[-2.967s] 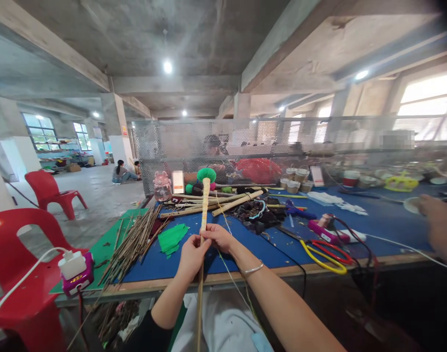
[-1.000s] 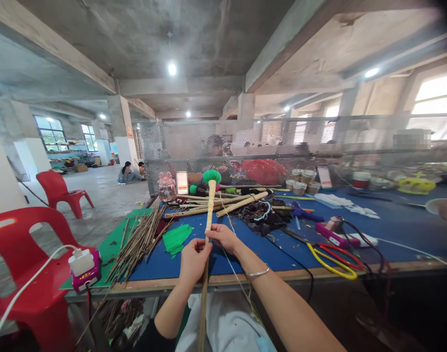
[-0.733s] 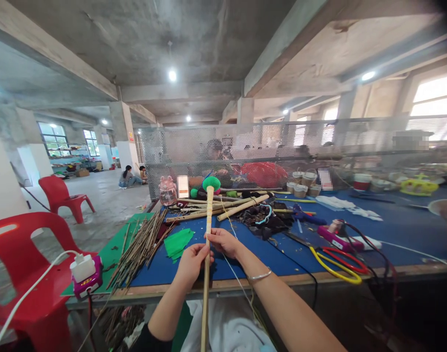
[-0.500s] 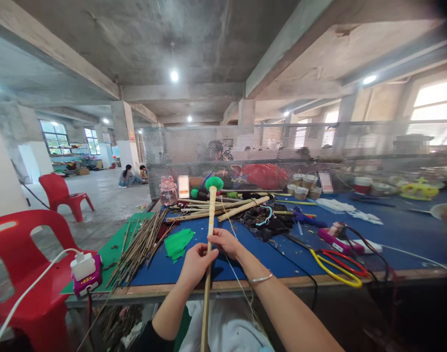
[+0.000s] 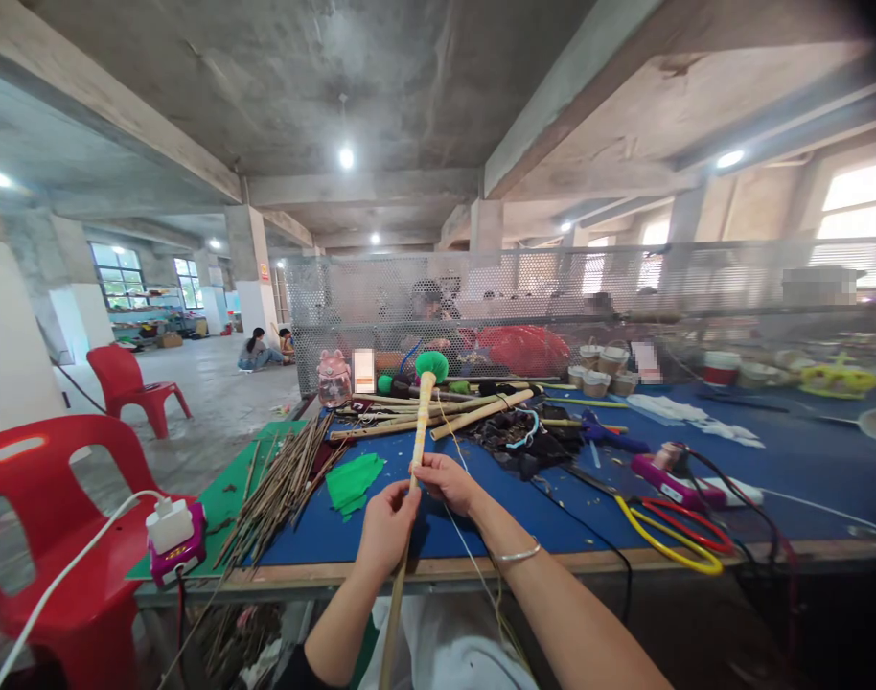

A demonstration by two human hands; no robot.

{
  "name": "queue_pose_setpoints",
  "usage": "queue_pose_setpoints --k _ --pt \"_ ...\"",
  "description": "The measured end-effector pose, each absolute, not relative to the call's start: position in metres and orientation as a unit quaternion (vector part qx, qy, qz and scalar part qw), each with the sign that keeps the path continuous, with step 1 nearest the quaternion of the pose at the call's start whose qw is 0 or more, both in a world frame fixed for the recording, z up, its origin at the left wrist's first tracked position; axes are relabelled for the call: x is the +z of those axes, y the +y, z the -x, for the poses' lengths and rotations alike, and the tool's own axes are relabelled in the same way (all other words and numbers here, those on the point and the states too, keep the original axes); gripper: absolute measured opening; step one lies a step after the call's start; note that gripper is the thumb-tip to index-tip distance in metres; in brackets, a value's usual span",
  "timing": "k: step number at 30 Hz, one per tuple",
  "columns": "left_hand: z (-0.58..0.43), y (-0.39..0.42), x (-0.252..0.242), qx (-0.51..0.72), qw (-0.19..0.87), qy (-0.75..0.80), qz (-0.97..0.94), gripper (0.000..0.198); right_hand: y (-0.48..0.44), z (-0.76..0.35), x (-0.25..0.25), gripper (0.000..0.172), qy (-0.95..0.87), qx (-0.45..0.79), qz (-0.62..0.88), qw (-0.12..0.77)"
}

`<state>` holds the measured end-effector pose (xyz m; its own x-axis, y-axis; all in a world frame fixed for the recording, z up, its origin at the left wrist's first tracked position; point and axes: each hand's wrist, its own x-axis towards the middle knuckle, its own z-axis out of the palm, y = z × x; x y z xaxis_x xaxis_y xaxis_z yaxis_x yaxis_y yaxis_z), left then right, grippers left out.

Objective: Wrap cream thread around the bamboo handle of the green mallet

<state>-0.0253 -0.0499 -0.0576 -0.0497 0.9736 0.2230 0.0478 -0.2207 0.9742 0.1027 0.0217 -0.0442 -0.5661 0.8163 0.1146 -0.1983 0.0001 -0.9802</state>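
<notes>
A long pale stick [image 5: 422,428] slants up from my lap, its upper part wrapped in light strip, with a round green head [image 5: 431,366] on top. My left hand [image 5: 389,520] is closed round the stick below the wrapping. Just above it, my right hand [image 5: 447,482] pinches the stick; a silver bangle circles that wrist. A thin white string [image 5: 461,540] hangs beside the stick and passes behind my right hand. Green cloth pieces [image 5: 355,482] lie on the blue table top to the left of the stick.
Thin twigs [image 5: 284,489] lie on the left of the table [image 5: 309,539]. Thicker sticks [image 5: 481,412] and black scraps are behind my hands. Yellow-handled shears [image 5: 660,541] and a purple power strip [image 5: 679,479] are at right. Red chairs [image 5: 42,517] stand left; people sit beyond.
The green head has tipped slightly to the right and the stick leans more. Both hands still grip it, a little nearer each other. The whole view has shifted slightly.
</notes>
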Motion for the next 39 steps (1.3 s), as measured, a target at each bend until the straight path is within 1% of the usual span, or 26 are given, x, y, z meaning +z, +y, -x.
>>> queue_pose_setpoints --k 2,4,7,11,14,16,20,22,24,28,31,33,37,39 --pt "0.023 -0.049 -0.061 0.586 0.338 0.481 -0.557 0.04 0.023 -0.102 -0.045 0.035 -0.597 0.642 0.267 0.399" --pt "0.023 -0.049 -0.063 0.593 0.319 0.493 -0.55 0.036 0.024 -0.102 -0.047 0.035 -0.598 0.636 0.267 0.408" --pt "0.024 -0.05 -0.06 0.583 0.386 0.487 -0.524 0.031 0.024 -0.103 -0.046 0.035 -0.588 0.649 0.256 0.41" --pt "0.028 -0.052 -0.056 0.581 0.502 0.434 -0.472 0.038 0.021 -0.103 -0.043 0.035 -0.577 0.693 0.225 0.37" --pt "0.028 -0.051 -0.056 0.566 0.534 0.425 -0.463 0.04 0.022 -0.102 -0.043 0.034 -0.586 0.678 0.238 0.375" --pt "0.027 -0.049 -0.058 0.564 0.51 0.445 -0.474 0.039 0.023 -0.101 -0.045 0.035 -0.589 0.66 0.259 0.389" --pt "0.022 -0.047 -0.063 0.6 0.376 0.486 -0.513 0.032 0.023 -0.1 -0.047 0.037 -0.59 0.641 0.281 0.403" --pt "0.022 -0.047 -0.063 0.595 0.364 0.494 -0.519 0.03 0.021 -0.099 -0.045 0.038 -0.59 0.644 0.278 0.4" --pt "0.024 -0.049 -0.061 0.585 0.404 0.48 -0.515 0.031 0.018 -0.1 -0.043 0.038 -0.579 0.669 0.261 0.387" --pt "0.028 -0.051 -0.056 0.571 0.504 0.432 -0.484 0.041 0.015 -0.1 -0.039 0.039 -0.564 0.71 0.224 0.357" --pt "0.028 -0.05 -0.057 0.544 0.52 0.438 -0.492 0.044 0.018 -0.1 -0.04 0.035 -0.582 0.685 0.236 0.37" --pt "0.027 -0.049 -0.059 0.542 0.489 0.456 -0.509 0.044 0.02 -0.099 -0.042 0.035 -0.588 0.659 0.255 0.393" --pt "0.024 -0.05 -0.066 0.602 0.331 0.482 -0.543 0.037 0.021 -0.099 -0.044 0.036 -0.589 0.627 0.281 0.425" --pt "0.024 -0.051 -0.066 0.609 0.307 0.489 -0.543 0.033 0.02 -0.099 -0.044 0.036 -0.589 0.625 0.28 0.428"
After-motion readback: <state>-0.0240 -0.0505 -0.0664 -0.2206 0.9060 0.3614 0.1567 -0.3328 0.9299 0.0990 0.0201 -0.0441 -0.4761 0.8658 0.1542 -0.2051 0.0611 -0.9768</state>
